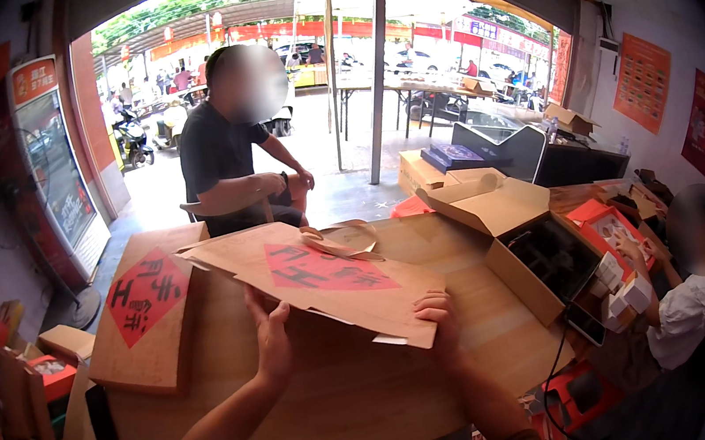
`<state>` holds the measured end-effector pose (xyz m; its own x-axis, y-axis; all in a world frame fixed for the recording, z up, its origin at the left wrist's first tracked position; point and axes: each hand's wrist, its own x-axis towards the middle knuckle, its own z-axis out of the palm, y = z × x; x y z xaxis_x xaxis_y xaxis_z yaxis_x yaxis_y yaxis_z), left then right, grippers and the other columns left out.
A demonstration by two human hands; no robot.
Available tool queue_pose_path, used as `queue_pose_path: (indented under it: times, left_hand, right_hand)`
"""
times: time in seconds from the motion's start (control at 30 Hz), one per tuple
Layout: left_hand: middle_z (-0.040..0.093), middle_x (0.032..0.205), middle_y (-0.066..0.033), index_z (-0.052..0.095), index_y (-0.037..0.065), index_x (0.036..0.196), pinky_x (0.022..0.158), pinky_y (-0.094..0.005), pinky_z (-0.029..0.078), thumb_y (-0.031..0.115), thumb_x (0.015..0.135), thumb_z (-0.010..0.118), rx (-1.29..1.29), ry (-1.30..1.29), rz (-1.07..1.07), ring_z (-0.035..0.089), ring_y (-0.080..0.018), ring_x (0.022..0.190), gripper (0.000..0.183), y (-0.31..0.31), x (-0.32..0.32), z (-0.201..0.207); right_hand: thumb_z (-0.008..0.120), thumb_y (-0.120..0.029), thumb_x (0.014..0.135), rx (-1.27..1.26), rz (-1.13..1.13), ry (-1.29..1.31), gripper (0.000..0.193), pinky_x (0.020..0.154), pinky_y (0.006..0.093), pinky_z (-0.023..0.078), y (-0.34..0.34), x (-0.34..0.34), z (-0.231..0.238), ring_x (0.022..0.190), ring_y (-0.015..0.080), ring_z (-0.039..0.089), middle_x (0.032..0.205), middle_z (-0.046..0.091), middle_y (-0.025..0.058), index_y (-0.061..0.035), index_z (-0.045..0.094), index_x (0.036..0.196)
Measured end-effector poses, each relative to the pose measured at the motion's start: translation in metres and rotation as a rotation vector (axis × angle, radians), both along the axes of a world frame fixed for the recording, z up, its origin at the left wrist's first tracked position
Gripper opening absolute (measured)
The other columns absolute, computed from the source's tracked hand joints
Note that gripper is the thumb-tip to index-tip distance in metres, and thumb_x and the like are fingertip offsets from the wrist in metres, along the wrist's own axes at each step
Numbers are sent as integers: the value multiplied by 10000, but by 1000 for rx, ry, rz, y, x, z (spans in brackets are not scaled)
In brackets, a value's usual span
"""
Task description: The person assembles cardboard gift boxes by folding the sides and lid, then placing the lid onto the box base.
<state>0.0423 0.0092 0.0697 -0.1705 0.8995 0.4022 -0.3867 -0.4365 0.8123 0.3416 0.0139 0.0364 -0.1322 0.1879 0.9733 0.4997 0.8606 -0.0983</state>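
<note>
Above the wooden table I hold a flat, folded brown cardboard box (241,254) at a tilt. It bears a red diamond-shaped label (310,272) with black brush characters, and a pale strap-like handle (346,240) sticks up at its far side. My left hand (271,330) supports the near left edge from below, some of its fingers hidden under the cardboard. Over the right corner, the fingers of my right hand (438,315) are curled, gripping it. Left of my left hand, a similar box (135,315) with a red diamond label lies on the table.
The curved wooden table (326,428) carries a black phone (101,415) at left and an open carton (521,282) at right. Beyond it sits a person in dark clothes (219,153). At right, another person's hands (637,252) reach among small white boxes (625,295).
</note>
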Motion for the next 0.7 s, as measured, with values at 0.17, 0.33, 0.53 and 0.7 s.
queue_pose_path:
  times: [0.17, 0.33, 0.53, 0.7]
  left_hand:
    - [176, 1700, -172, 305, 118, 1624, 1253, -502, 215, 129, 1013, 489, 71, 225, 240, 207, -358, 1568, 638, 16, -27, 3]
    - [280, 1634, -259, 543, 54, 1440, 1238, -537, 244, 121, 971, 587, 408, 877, 689, 287, -454, 1513, 476, 38, -70, 27]
    - [320, 1593, -297, 361, -49, 1511, 1232, -536, 254, 139, 960, 707, 539, 800, 1013, 318, -471, 1493, 677, 66, -119, 20]
    - [387, 1558, -252, 274, 5, 1577, 1204, -482, 336, 133, 964, 749, 369, 389, 904, 390, -378, 1463, 786, 87, -129, 13]
  right_hand:
    - [668, -165, 990, 34, 111, 300, 167, 856, 418, 521, 9, 8, -3, 872, 252, 624, 933, 607, 93, -95, 517, 985]
    - [620, -282, 1055, 77, 77, 387, 257, 792, 374, 479, -2, 29, 29, 830, 215, 548, 887, 524, 65, -97, 468, 962]
    - [581, -376, 1072, 71, 132, 601, 333, 797, 351, 429, 7, 53, 33, 823, 186, 473, 858, 454, 44, -106, 431, 949]
    - [544, -436, 1084, 53, 170, 663, 373, 819, 325, 398, 10, 69, 29, 803, 159, 440, 845, 438, 39, -125, 405, 933]
